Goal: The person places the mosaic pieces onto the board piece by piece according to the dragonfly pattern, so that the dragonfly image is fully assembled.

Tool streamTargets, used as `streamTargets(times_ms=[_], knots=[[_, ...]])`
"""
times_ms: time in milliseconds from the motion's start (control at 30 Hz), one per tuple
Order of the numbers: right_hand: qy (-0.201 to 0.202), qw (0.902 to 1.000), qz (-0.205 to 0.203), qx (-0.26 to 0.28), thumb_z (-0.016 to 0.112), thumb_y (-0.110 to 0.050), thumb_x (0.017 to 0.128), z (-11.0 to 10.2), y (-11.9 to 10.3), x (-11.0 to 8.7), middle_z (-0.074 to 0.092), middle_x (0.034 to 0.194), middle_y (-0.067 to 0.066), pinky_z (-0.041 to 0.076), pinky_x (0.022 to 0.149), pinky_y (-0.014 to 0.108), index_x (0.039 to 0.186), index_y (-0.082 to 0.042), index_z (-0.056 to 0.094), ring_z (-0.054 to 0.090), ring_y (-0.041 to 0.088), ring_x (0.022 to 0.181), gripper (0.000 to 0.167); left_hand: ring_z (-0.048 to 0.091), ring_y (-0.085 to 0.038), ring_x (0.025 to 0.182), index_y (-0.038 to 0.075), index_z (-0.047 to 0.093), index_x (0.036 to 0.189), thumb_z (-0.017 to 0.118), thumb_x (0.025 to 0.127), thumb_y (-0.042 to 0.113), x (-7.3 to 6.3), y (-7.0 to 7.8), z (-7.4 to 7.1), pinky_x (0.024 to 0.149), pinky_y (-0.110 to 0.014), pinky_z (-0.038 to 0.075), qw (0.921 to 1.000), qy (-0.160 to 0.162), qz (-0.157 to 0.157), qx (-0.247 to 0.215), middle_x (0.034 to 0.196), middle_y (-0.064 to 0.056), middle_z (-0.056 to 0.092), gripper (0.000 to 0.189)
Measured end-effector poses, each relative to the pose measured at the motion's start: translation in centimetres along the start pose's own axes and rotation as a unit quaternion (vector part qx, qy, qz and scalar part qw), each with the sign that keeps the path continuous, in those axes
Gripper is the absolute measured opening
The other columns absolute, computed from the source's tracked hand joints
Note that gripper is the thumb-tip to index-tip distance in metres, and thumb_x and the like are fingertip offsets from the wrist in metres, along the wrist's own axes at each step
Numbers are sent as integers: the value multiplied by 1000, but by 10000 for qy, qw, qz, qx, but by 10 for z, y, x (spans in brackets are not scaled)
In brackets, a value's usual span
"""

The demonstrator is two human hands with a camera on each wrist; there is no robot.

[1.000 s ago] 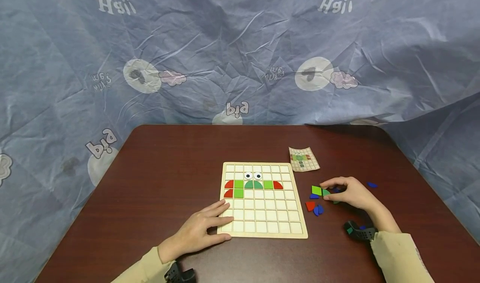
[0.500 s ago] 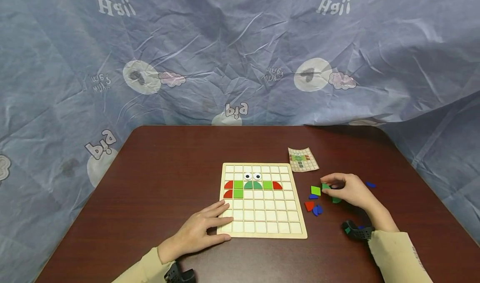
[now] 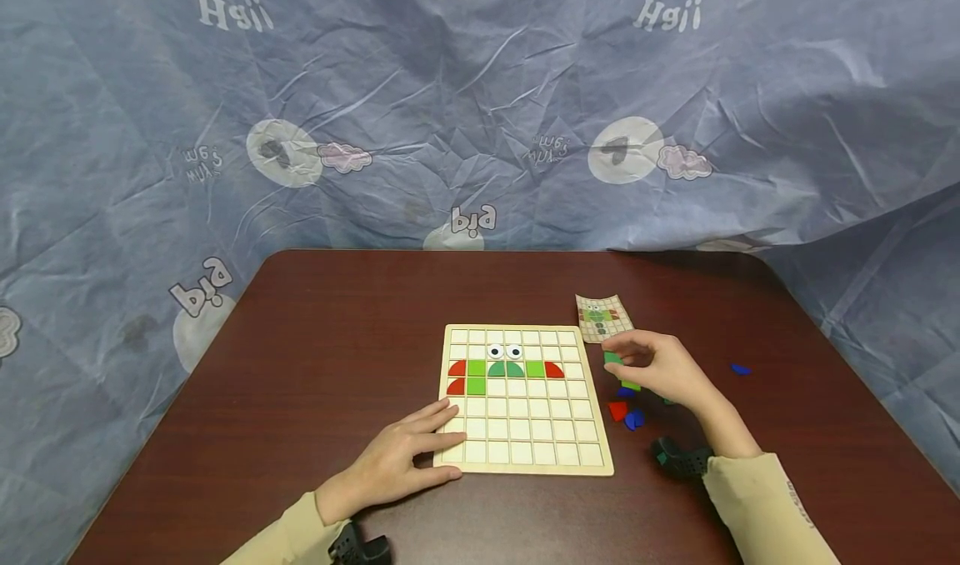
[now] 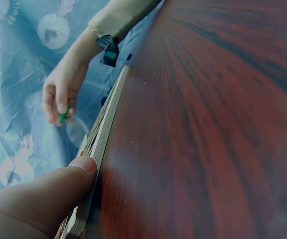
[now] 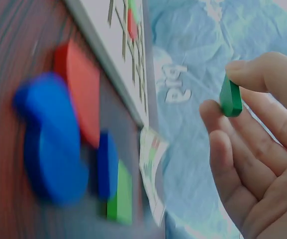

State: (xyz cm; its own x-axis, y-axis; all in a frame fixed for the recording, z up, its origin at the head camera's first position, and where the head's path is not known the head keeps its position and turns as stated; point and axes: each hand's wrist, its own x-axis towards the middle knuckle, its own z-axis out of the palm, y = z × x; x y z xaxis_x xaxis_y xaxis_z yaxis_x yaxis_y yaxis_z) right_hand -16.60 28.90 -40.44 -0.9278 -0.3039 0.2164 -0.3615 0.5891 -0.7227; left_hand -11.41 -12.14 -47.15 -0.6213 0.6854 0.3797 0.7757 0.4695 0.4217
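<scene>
My right hand (image 3: pixel 663 369) pinches a dark green quarter-circle tile (image 5: pixel 230 99) between thumb and fingertips, raised over the table just right of the board. The pale wooden grid board (image 3: pixel 525 429) bears red, lime green and dark green tiles plus two googly-eye pieces in its upper rows. On the board's left edge rests my left hand (image 3: pixel 401 461), fingers spread and fairly straight. In the left wrist view its thumb (image 4: pixel 86 164) lies against the board's side.
Beyond the board's right corner lies a pattern card (image 3: pixel 598 308), partly behind the right hand. Loose tiles lie right of the board: a red one (image 3: pixel 618 411), blue ones (image 3: pixel 634 419) and a lime green square (image 5: pixel 119 196). A lone blue tile (image 3: pixel 740 369) sits farther right.
My right hand has picked the dark green tile up from the loose pile and moved left with it toward the board. My left hand has stayed in place.
</scene>
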Motion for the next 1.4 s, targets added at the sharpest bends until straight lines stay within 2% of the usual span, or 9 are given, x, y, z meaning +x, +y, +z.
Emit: streamTargets(times_ms=[133,267,367,600,767,900,1033,1133,1400], knots=[[-85,9991,-173,387,74,-14,82,9,-7,7,66,106,12,53,74,27,111,-3,67,62,26,89,31,37,-22,133,19,65,122,63,87,47,0,0,0,100,-41,40,10000,-11,-6,12,139,-8,48,45],[-229,9978,-220,575,74,-12,82,19,-13,16,65,107,11,53,73,26,109,-4,67,63,22,89,30,37,-23,133,19,65,122,63,87,47,0,0,0,99,-42,41,10000,7,6,-24,139,-8,48,45],[-312,9975,-95,624,75,-13,80,26,-19,22,65,105,8,53,72,28,107,-5,68,64,17,88,28,38,-23,133,19,65,122,62,87,47,0,0,0,99,-43,41,10000,13,12,-49,139,-9,48,45],[-445,9960,119,762,78,-20,78,43,-36,33,67,98,5,53,72,32,100,-10,69,64,16,85,26,38,-23,133,19,65,122,62,87,47,0,0,0,99,-42,41,10000,38,36,-12,139,-9,48,45],[-547,9946,-74,875,76,-22,80,53,-44,41,70,93,3,53,63,32,97,-12,73,66,18,77,21,38,-24,132,19,66,122,63,87,46,0,0,0,99,-42,41,10000,56,47,-13,139,-9,48,44],[-727,9920,-338,979,71,-17,85,60,-47,47,69,102,4,52,63,29,103,-7,73,66,17,82,21,38,-24,132,19,66,122,63,87,45,0,1,0,99,-43,41,9999,65,76,-38,139,-9,48,44],[-924,9885,-615,1027,65,-11,89,67,-50,53,66,108,8,48,64,27,108,-2,71,59,13,79,22,38,-25,132,19,65,122,64,87,45,0,1,0,98,-43,42,9999,65,91,-65,139,-10,48,44],[-1002,9879,-613,1012,64,-9,89,73,-53,56,67,107,11,44,60,26,110,-2,70,53,12,68,22,38,-25,132,19,66,122,64,87,44,0,1,0,98,-43,42,9999,67,92,-70,138,-10,48,43],[-1161,9888,-349,869,71,-16,85,91,-60,64,71,95,7,53,75,29,100,-2,72,66,14,84,20,38,-25,133,18,65,122,63,88,45,0,1,-1,98,-44,42,9999,20,64,-107,139,-10,48,44]])
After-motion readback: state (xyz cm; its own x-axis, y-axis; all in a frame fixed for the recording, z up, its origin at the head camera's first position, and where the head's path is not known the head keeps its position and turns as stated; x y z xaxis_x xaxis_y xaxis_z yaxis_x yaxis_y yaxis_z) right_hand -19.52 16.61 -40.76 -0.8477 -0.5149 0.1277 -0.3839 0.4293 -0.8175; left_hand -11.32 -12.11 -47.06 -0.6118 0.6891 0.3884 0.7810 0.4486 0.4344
